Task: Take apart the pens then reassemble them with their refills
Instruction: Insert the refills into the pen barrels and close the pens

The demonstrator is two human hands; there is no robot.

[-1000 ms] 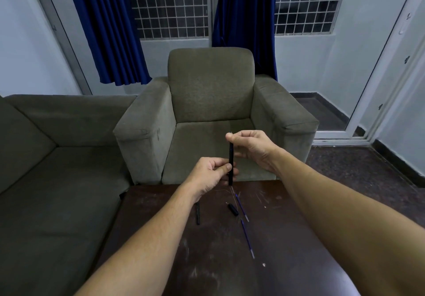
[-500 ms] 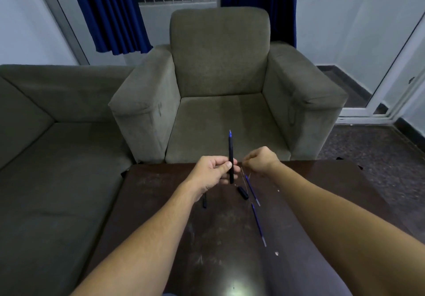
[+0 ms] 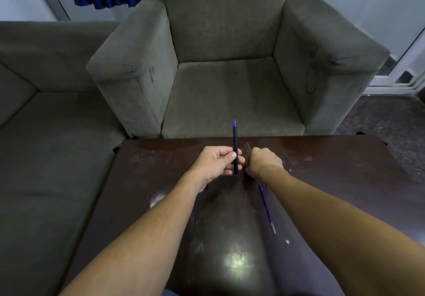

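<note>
My left hand (image 3: 219, 163) holds a black pen barrel (image 3: 235, 144) upright, pinched between thumb and fingers, with a blue refill tip sticking out of its top. My right hand (image 3: 264, 162) is down on the dark table (image 3: 345, 180) just to the right, fingers curled downward over small pen parts; what it holds is hidden under it. A loose blue refill (image 3: 266, 208) lies on the table beside my right forearm. A small black pen piece (image 3: 206, 187) peeks out under my left wrist.
A grey armchair (image 3: 230, 77) stands right behind the table's far edge. A grey sofa (image 3: 46, 111) runs along the left. Blue curtains hang at the back; a door frame shows at the far right.
My right hand left the top of the barrel and dropped to the table beside my left hand. The refill tip now shows above the barrel. The view has tilted downward.
</note>
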